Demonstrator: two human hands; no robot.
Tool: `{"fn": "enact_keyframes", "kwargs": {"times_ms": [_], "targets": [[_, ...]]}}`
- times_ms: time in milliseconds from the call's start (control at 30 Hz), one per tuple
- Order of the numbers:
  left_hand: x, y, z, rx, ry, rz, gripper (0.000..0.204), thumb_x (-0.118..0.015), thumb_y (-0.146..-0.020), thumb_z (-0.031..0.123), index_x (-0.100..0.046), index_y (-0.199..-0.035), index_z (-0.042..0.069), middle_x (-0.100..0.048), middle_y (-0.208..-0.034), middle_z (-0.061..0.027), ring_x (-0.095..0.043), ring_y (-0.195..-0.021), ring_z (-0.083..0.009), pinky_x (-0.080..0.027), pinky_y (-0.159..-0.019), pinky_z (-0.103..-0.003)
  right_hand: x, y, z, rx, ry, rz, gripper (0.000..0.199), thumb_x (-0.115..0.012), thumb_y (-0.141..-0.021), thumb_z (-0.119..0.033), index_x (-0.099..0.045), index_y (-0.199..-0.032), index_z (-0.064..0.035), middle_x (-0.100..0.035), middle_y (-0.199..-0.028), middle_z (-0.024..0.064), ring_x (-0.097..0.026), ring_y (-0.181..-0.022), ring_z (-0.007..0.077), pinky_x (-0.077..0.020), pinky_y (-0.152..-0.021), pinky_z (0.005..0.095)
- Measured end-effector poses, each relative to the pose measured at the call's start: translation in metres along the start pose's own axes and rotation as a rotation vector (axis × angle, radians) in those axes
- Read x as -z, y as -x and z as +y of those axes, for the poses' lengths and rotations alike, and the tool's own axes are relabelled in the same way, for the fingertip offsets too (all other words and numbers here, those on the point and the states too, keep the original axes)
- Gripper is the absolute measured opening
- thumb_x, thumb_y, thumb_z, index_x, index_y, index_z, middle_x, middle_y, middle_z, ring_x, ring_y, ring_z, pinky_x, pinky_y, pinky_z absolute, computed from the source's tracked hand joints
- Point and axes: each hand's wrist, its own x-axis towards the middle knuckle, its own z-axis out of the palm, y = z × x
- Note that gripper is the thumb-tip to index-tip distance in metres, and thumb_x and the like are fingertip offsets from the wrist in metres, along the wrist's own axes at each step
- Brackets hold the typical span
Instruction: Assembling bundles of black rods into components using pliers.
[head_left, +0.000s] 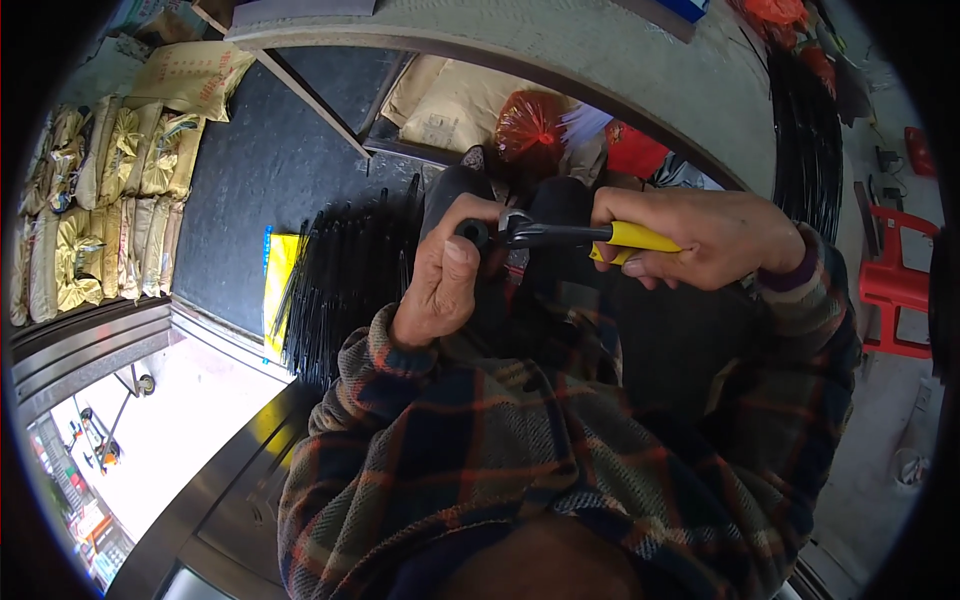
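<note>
My left hand (437,287) is closed around a small black round part with a hole in its end (473,234), the thumb pressed against its side. My right hand (705,236) grips the yellow handles of a pair of pliers (563,235). The pliers' dark metal jaws point left and meet the black part beside my left fingers. Whether the jaws bite into it I cannot tell. Both hands are held up in front of my lap, above my dark-trousered knees (462,190).
A dense bundle of thin black strips (345,275) lies left of my hand, beside a yellow packet (283,290). Filled sacks (105,245) are stacked at the far left. Ahead stand a grey tabletop (480,35) and a red bag (528,128). A red plastic chair (893,285) is at right.
</note>
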Motion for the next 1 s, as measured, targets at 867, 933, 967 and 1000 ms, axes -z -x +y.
{"fn": "enact_keyframes", "kwargs": {"times_ms": [867, 933, 967, 1000], "targets": [[0.196, 0.04, 0.017, -0.146, -0.921, 0.621, 0.031, -0.044, -0.09, 0.013, -0.046, -0.118, 0.0, -0.05, -0.069, -0.0063, -0.043, -0.055, -0.0102, -0.038, -0.05, -0.024, 0.092, 0.068, 0.203, -0.313, 1.017, 1.263, 0.032, -0.042, -0.091, -0.021, -0.052, -0.11, 0.0015, -0.052, -0.116, 0.0173, -0.05, -0.105, 0.0324, -0.0373, -0.09, 0.0374], [0.229, 0.04, -0.061, 0.174, -0.999, 0.509, 0.034, -0.047, -0.087, 0.012, -0.048, -0.119, -0.001, -0.059, -0.101, -0.0165, -0.057, -0.091, -0.0249, -0.043, -0.082, -0.031, 0.077, 0.085, 0.227, -0.439, 0.901, 1.316, 0.03, -0.042, -0.091, -0.02, -0.053, -0.109, 0.001, -0.054, -0.113, 0.0171, -0.049, -0.108, 0.0325, -0.0375, -0.092, 0.0366], [0.254, 0.054, -0.092, 0.314, -0.895, 0.427, 0.035, -0.05, -0.087, 0.015, -0.049, -0.118, -0.001, -0.056, -0.111, -0.019, -0.052, -0.106, -0.0289, -0.038, -0.092, -0.033, 0.069, 0.088, 0.235, -0.51, 0.855, 1.381, 0.031, -0.05, -0.088, -0.022, -0.054, -0.108, 0.001, -0.054, -0.112, 0.0167, -0.049, -0.107, 0.0317, -0.038, -0.091, 0.0367], [0.27, 0.063, -0.134, 0.372, -0.871, 0.371, 0.036, -0.051, -0.087, 0.018, -0.049, -0.119, 0.0, -0.056, -0.112, -0.0192, -0.053, -0.103, -0.0284, -0.039, -0.09, -0.032, 0.063, 0.109, 0.247, -0.468, 0.945, 1.405, 0.031, -0.057, -0.082, -0.025, -0.055, -0.102, -0.0009, -0.055, -0.106, 0.0164, -0.051, -0.1, 0.0336, -0.0409, -0.086, 0.0393]]}}
